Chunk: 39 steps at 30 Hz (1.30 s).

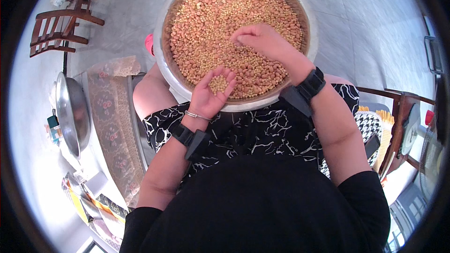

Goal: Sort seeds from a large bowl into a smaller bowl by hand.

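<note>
A wide metal basin [311, 21] stands between my knees, filled with a mix of reddish peanuts [188, 35] and small yellow soybeans [242, 5]. Palm up over the basin's near edge, my left hand [207, 100] cups a small heap of soybeans [218, 84]. My right hand [258, 38] hovers above the right half of the mix, back of the hand upward and fingers curled in toward the thumb. Whether anything is between those fingertips is hidden.
At left are a wooden chair [66, 14], a table with a floral lace cloth [112, 130] and a large metal bowl [74, 116]. On my right, a dark phone [372, 146] lies on a houndstooth cloth [369, 123], near a fan [430, 158].
</note>
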{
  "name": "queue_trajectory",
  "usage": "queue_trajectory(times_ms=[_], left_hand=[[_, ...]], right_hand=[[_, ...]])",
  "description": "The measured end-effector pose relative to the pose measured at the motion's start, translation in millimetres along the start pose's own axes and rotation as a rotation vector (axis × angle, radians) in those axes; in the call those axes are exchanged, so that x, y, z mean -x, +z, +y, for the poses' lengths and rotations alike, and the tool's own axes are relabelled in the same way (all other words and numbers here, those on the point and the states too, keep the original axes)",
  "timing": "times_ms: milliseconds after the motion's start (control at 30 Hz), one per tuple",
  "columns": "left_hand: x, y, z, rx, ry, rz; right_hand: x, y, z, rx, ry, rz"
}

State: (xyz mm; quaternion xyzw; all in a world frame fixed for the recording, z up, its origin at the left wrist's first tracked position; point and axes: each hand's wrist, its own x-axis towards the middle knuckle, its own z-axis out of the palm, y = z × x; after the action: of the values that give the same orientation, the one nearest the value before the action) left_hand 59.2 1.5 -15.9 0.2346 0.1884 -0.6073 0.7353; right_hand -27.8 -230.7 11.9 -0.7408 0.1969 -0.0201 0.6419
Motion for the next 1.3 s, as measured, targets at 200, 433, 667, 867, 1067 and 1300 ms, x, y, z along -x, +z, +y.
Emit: queue_trajectory(times_ms=[200, 433, 667, 867, 1067, 1300], left_hand=[[0, -4, 2, 0.08, -0.077, -0.075], [1, 0, 2, 0.074, -0.086, -0.018], [1, 2, 1, 0.056, -0.091, -0.014], [1, 1, 2, 0.031, -0.084, -0.041], [-1, -10, 3, 0.011, -0.037, -0.087], [0, 7, -1, -0.038, -0.015, -0.046]], right_hand=[[-21, 11, 47, 0.533, -0.109, -0.029], [-22, 47, 54, 0.847, 0.009, -0.088], [-24, 45, 58, 0.399, 0.038, -0.196], [-22, 20, 41, -0.594, 0.323, -0.287], [-10, 11, 12, -1.009, 0.263, -0.317], [1, 15, -7, -0.885, 0.214, -0.347]])
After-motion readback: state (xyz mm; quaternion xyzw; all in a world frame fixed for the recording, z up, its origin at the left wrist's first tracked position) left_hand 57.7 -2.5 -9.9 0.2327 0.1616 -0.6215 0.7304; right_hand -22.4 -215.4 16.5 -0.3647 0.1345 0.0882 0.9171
